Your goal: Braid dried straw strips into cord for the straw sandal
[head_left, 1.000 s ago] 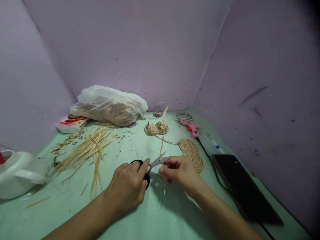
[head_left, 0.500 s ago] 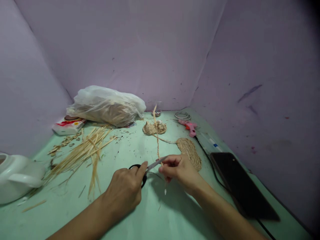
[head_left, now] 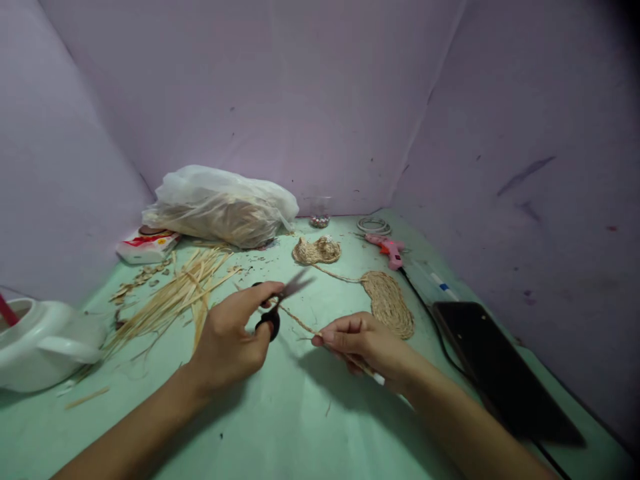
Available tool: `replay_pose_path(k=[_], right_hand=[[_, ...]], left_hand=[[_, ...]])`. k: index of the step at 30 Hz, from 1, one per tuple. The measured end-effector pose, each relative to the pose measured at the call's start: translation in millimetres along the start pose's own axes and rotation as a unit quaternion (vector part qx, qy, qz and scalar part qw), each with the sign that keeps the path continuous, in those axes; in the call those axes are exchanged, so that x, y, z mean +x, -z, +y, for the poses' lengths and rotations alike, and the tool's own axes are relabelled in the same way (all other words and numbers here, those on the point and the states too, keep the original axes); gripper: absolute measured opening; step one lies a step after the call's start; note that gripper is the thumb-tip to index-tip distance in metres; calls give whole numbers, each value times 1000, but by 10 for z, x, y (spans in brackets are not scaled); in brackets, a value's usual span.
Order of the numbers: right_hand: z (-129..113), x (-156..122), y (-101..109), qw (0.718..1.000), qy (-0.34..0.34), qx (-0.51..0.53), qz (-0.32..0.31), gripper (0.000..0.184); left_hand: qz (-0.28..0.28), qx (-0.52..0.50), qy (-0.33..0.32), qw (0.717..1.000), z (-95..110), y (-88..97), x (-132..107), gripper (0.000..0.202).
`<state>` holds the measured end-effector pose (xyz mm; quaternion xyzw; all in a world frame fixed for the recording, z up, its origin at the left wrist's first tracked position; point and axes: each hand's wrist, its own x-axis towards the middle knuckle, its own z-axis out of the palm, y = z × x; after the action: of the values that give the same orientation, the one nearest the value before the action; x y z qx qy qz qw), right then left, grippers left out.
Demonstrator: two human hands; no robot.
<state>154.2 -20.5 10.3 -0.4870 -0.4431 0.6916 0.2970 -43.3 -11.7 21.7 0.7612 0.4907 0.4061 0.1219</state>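
Observation:
My left hand (head_left: 227, 343) is closed on black-handled scissors (head_left: 280, 300), whose blades point up and to the right and look blurred. My right hand (head_left: 367, 343) pinches a thin braided straw strand (head_left: 299, 323) that runs leftward from its fingertips toward the scissors. Both hands hover over a pale green table (head_left: 300, 413). A flat oval coil of braided straw (head_left: 387, 303) lies just beyond my right hand, joined by a cord to a smaller loose coil (head_left: 317, 250) farther back.
Loose straw strips (head_left: 175, 300) lie spread at the left. A white pot (head_left: 43, 343) stands at the far left edge. A plastic bag (head_left: 223, 208) and a red-and-white box (head_left: 147, 245) sit at the back. A pink glue gun (head_left: 387, 247) and a dark phone (head_left: 493, 363) lie to the right.
The left hand has drawn the scissors back to the left, away from the strand. The strand, upright before, now slants leftward, and its long upper part no longer shows.

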Motion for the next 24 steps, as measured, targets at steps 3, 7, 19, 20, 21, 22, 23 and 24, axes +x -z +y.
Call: replay_pose_path(k=[3,7,19,20,21,22,23,24], right_hand=[[-13,-27,26,999,-2,5,-51,18],[-36,-26,93,995,-4,27,-96,21],[228,139,-292,981,91,155,75,25],[244,141,-328,983,95,136,80,25],[254,143,-352,984,98,124,79,24],[259,147,-365,985,100,121,77,23],[261,152,-367,984,99,126,73,23],[258,158,-357,983,97,140,70,23]], left_hand=[[-100,13,-87,991,9,68,-3,40],[-227,-9,-11,974,81,84,14,30],[-129,-108,255,952,241,-199,-94,21],[-137,-111,252,952,256,-227,-123,20],[-143,-115,248,951,271,-252,-148,19],[-149,-122,242,951,285,-272,-166,19],[-154,-134,237,950,296,-285,-174,19],[-158,-153,237,946,303,-290,-169,20]])
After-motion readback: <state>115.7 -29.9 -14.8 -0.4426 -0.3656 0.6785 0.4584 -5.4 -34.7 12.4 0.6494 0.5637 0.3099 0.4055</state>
